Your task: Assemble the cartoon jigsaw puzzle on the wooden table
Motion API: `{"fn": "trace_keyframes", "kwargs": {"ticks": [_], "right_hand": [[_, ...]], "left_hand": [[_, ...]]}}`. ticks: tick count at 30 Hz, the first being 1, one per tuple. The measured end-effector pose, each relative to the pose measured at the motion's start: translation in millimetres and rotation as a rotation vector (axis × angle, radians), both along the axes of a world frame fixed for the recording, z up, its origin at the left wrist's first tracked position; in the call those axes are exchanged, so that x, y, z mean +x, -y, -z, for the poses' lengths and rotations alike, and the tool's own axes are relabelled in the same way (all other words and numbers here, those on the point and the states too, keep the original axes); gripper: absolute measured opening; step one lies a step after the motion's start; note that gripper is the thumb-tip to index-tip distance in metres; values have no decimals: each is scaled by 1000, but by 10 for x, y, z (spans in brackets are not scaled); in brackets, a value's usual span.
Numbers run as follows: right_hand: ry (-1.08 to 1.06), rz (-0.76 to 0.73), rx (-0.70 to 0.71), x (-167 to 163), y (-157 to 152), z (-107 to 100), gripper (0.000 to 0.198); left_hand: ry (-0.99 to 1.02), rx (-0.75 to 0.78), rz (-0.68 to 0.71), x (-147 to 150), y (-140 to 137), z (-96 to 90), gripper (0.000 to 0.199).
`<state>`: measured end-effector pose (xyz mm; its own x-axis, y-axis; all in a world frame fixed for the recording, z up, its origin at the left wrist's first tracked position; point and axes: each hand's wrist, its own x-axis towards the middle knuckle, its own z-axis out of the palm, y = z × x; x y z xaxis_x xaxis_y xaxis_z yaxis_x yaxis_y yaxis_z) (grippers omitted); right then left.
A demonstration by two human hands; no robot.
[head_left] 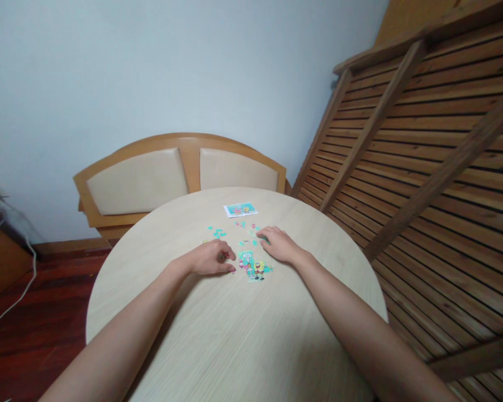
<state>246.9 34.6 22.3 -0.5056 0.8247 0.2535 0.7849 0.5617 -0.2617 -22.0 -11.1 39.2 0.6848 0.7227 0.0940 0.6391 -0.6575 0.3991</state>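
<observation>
A partly joined jigsaw puzzle (259, 269) with cartoon figures on a teal ground lies in the middle of the round table (235, 335). Just left of it is my left hand (212, 258), its fingers curled and the thumb apart from them. A small pink puzzle piece (232, 272) shows by the thumb tip; whether the thumb touches it I cannot tell. My right hand (279, 244) rests palm down above and right of the puzzle, fingers stretched out beside some loose pieces (254, 243). What lies under its palm is hidden.
More loose teal pieces (218, 233) lie beyond my left hand. A picture card (240, 210) with similar figures sits near the far table edge. Behind stands a padded wooden headboard (188, 162); a slatted wooden frame (402, 139) leans at the right.
</observation>
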Motion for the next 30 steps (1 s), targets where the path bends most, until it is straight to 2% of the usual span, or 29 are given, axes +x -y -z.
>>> {"fn": "trace_keyframes", "kwargs": {"ticks": [4,7,12,16,19,24,28,30], "right_hand": [[27,42,-22,-124,-242,-81,48],[83,56,-50,-233,-388,-88,53],[189,162,-110,-280,-544,-30,48],[221,316,-123,-82,-588,-42,43],[250,445,-121,136,-524,-78,39],[271,577,-95,387,-262,-102,37],[245,575,-91,469,-20,-107,38],[212,500,-106,484,97,-118,36]], "left_hand": [[10,46,23,-22,-17,14,30],[14,49,32,-44,-24,3,29],[21,59,34,-77,-50,3,29],[13,78,35,-94,-65,0,24],[3,98,20,-102,-57,-6,22],[-6,124,-5,-90,-18,7,23],[-3,135,-1,-60,5,24,23],[6,129,-1,-48,8,26,24]]}}
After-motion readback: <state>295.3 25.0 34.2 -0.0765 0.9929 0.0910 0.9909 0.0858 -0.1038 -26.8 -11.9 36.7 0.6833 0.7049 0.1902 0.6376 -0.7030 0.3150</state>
